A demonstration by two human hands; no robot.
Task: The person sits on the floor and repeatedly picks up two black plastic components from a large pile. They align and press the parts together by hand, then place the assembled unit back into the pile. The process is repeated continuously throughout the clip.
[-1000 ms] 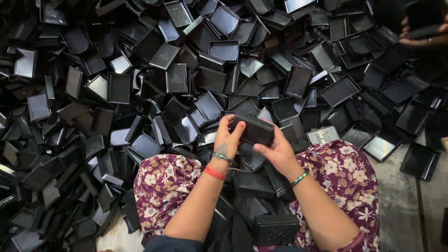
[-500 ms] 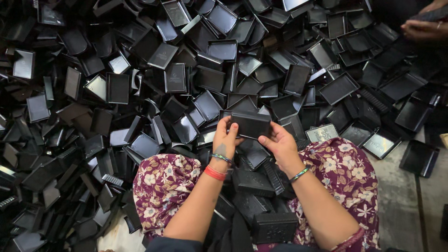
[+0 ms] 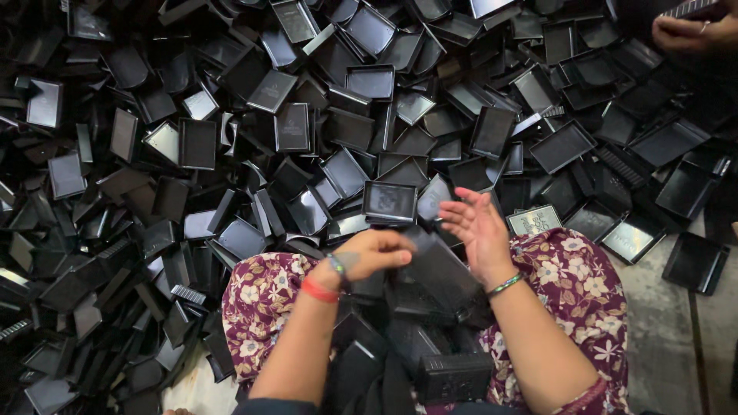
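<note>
I sit at a huge heap of black plastic trays with a floral cloth over my legs. My left hand, with red and green bracelets at the wrist, is curled on the edge of a blurred black tray low between my knees. To the right of that tray my right hand is raised with its fingers spread and holds nothing. One shallow black tray lies face up on the heap just beyond both hands.
More black pieces lie stacked in my lap. Another person's hand grips a black piece at the top right. Bare grey floor shows at the right, with single trays lying on it.
Both hands held a black tray up over the heap. Now the right hand has let go and spread its fingers, and the left hand has brought the tray down toward my lap.
</note>
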